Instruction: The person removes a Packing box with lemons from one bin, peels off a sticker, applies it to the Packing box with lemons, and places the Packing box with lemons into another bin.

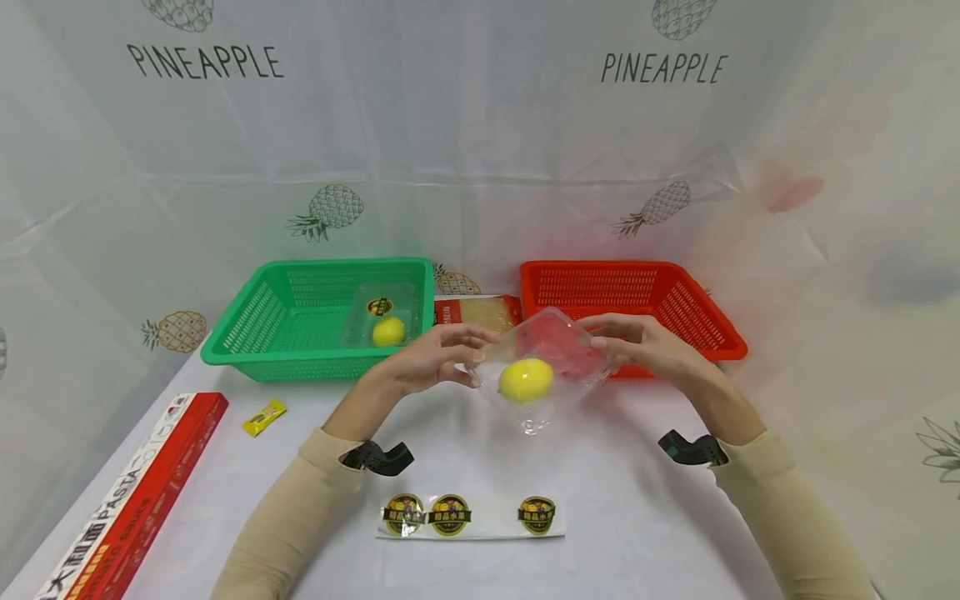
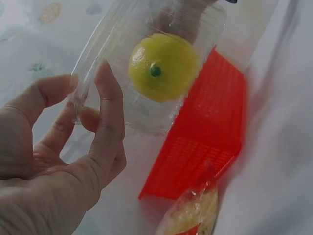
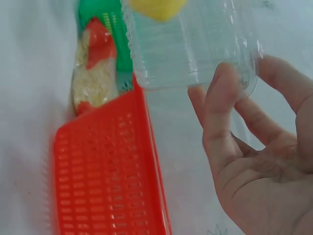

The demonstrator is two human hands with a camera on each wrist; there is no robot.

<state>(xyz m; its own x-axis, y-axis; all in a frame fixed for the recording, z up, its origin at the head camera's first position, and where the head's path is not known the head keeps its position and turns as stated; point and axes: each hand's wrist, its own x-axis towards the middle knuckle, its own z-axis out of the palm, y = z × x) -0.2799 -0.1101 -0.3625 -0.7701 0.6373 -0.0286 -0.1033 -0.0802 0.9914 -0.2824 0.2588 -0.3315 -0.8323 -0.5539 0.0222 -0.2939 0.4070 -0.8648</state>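
Note:
A clear plastic clamshell box (image 1: 551, 333) with a yellow lemon (image 1: 526, 381) inside is held up between both hands, tilted, above the white table. My left hand (image 1: 438, 360) pinches its left edge between thumb and fingers. On the opposite side, my right hand (image 1: 647, 343) grips the right edge the same way. In the left wrist view the lemon (image 2: 164, 67) lies against the clear wall, its green-tipped end facing the camera. The right wrist view shows the thumb and fingers around a corner of the box (image 3: 195, 54).
Behind the hands stand a green basket (image 1: 322, 364) with another boxed lemon (image 1: 388, 332) and a red basket (image 1: 727, 337). A noodle bag (image 1: 483, 313) lies between them. Left are a red pasta box (image 1: 142, 500) and yellow packet (image 1: 264, 417). A sticker strip (image 1: 495, 521) lies in front.

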